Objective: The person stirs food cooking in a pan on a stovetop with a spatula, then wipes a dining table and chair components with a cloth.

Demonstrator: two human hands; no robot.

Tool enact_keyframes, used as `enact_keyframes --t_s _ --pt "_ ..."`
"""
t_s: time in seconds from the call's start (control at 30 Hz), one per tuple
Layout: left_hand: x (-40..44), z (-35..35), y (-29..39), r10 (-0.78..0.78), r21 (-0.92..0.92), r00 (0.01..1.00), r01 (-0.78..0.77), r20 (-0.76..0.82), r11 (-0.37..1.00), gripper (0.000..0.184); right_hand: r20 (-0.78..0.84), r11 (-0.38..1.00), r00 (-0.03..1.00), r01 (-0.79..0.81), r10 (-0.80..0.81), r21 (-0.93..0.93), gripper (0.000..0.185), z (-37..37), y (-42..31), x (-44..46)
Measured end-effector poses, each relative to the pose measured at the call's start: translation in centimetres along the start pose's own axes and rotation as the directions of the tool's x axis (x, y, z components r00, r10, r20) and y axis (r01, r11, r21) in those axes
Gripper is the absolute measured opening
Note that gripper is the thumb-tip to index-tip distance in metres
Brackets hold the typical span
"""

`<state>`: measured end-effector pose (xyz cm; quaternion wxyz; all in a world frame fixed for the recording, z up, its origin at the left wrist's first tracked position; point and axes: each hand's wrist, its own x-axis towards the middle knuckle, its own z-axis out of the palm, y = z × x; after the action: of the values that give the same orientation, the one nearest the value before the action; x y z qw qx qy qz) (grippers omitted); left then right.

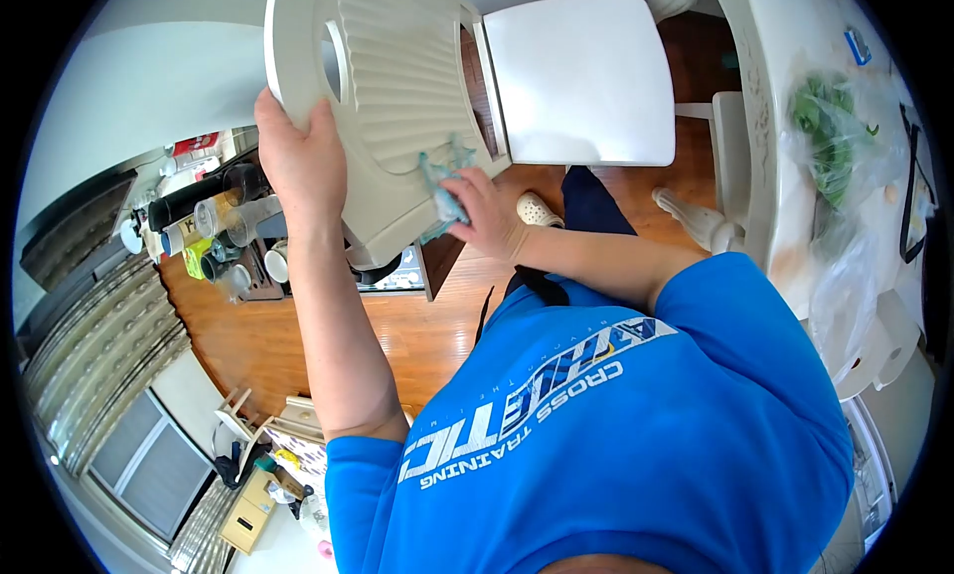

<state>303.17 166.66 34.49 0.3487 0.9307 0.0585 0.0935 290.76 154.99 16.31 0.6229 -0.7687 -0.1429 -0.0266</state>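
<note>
Nearest is a blue shirt [636, 435], its print upside down from here: "CROSS TRAINING" reads clearly, "ATHLETIC" is partly creased, and a small line between those 2 is too faint to make out.

The right grip [482, 211] is closed over a bluish-green cloth [447, 204], bunched under the fingers and touching the lower part of the chair [397, 87] back, near the seat. The left grip [308, 162] grasps the outer edge of that back, thumb toward the ribbed side. The chair is cream, tilted across the view in front of the body, with a smooth white seat [581, 82].

Below the seat, 1 pale clog [537, 210] with holes stands on the wood floor [427, 335].

At the right is a white table [770, 37]. On it lie a clear plastic bag [845, 266] with greens [830, 137] and a small blue packet [858, 47], its lettering too small to read. A paper roll [879, 360] is near the bag's lower end.

Farther off at left are crowded jars [214, 216] and a red pack [195, 145] with unreadable lettering. Farthest are curtains [99, 385] and a window [154, 465].
</note>
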Motion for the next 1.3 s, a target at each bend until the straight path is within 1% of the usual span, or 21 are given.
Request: enact_keyframes --t_s 0.03,0.1,0.13,0.2,0.27,0.37,0.43,0.47,0.53,0.57,0.67,0.77,0.8,0.87,0.93,1.0,1.07,1.13,1.17,1.23,1.3 --pt "0.0 0.0 0.1 -0.007 -0.005 1.0 0.007 0.005 1.0 0.035 -0.005 1.0 1.0 -0.004 0.004 0.005 0.058 0.0 1.0 -0.4" --pt "0.0 -0.2 0.3 -0.013 0.024 1.0 0.012 0.015 1.0 0.035 -0.011 0.985 0.999 -0.052 0.051 -0.164 0.056 -0.3 1.9 -0.7" --pt "0.0 -0.2 0.4 -0.022 0.046 1.0 0.022 0.02 0.999 0.035 -0.016 0.985 0.998 -0.055 0.053 -0.162 0.056 -0.1 2.1 -0.9" --pt "-0.1 -0.2 0.4 -0.016 0.018 1.0 0.015 0.013 1.0 0.035 -0.009 0.993 0.997 -0.076 0.075 -0.087 0.056 -0.4 0.2 -0.6" --pt "-0.1 -0.1 0.5 -0.012 -0.013 1.0 0.013 0.006 1.0 0.035 -0.02 0.998 0.998 0.059 -0.059 -0.021 0.057 -0.6 -2.2 -0.4" --pt "-0.1 -0.1 0.6 -0.062 -0.052 0.998 0.063 0.018 0.997 0.037 -0.03 0.997 0.999 0.044 -0.042 0.07 0.058 -0.2 -1.8 -0.2" --pt "-0.1 -0.2 0.9 -0.064 0.002 0.998 0.064 0.023 0.998 0.037 0.004 0.996 1.0 -0.012 0.013 -0.094 0.06 -0.1 1.3 -0.9" --pt "-0.1 -0.3 0.9 -0.069 0.053 0.997 0.067 0.026 0.996 0.037 -0.035 0.978 0.999 -0.046 0.04 -0.203 0.06 0.1 3.0 -1.4" --pt "0.0 -0.2 0.3 -0.056 0.03 0.998 0.055 0.023 0.998 0.038 0.01 0.918 0.964 -0.249 0.265 -0.31 0.059 0.6 7.3 -2.7" --pt "0.0 -0.2 0.0 -0.046 0.001 0.999 0.046 0.017 0.999 0.038 0.006 0.916 0.962 -0.257 0.272 -0.308 0.059 0.3 7.9 -2.6" --pt "0.0 -0.2 -0.1 -0.047 -0.027 0.999 0.048 0.027 0.999 0.04 0.131 0.88 0.918 -0.307 0.374 -0.363 0.055 0.2 8.5 -2.5" --pt "-0.1 -0.3 0.3 -0.068 -0.018 0.997 0.068 0.04 0.997 0.041 0.127 0.79 0.794 -0.548 0.595 -0.273 0.064 0.5 3.0 -0.3" --pt "-0.1 -0.3 0.5 -0.093 -0.029 0.995 0.094 0.039 0.995 0.041 0.125 0.787 0.79 -0.554 0.6 -0.273 0.064 0.7 2.5 -0.4" --pt "-0.2 -0.2 0.6 -0.083 -0.056 0.995 0.085 0.047 0.995 0.041 0.095 0.847 0.849 -0.498 0.52 -0.186 0.067 0.8 2.1 -0.7" --pt "-0.2 -0.2 0.6 -0.075 -0.078 0.996 0.078 0.045 0.994 0.041 0.107 0.862 0.866 -0.46 0.489 -0.214 0.068 1.0 3.5 -1.2" --pt "-0.1 -0.3 0.7 -0.096 -0.065 0.994 0.1 0.059 0.993 0.041 0.102 0.822 0.849 -0.463 0.519 -0.33 0.064 1.3 5.7 -1.2" --pt "-0.1 -0.3 1.0 -0.1 0.01 0.994 0.099 0.043 0.995 0.04 0.093 0.73 0.772 -0.544 0.628 -0.414 0.052 1.3 8.9 -0.4" --pt "-0.1 -0.2 1.4 -0.098 0.084 0.995 0.095 0.033 0.992 0.039 0.124 0.735 0.795 -0.473 0.593 -0.485 0.05 1.3 12.0 -0.8" --pt "-0.2 -0.2 1.5 -0.1 0.074 0.994 0.098 0.034 0.993 0.038 0.124 0.735 0.792 -0.48 0.598 -0.48 0.05 1.2 13.9 -1.2" --pt "-0.1 -0.2 1.5 -0.096 0.061 0.995 0.094 0.034 0.994 0.037 0.266 0.751 0.733 -0.475 0.626 -0.459 0.049 0.9 16.9 -1.3" --pt "-0.2 -0.2 1.1 -0.097 -0.002 0.995 0.097 0.039 0.995 0.036 0.235 0.707 0.696 -0.531 0.678 -0.467 0.049 1.4 16.1 -0.6"
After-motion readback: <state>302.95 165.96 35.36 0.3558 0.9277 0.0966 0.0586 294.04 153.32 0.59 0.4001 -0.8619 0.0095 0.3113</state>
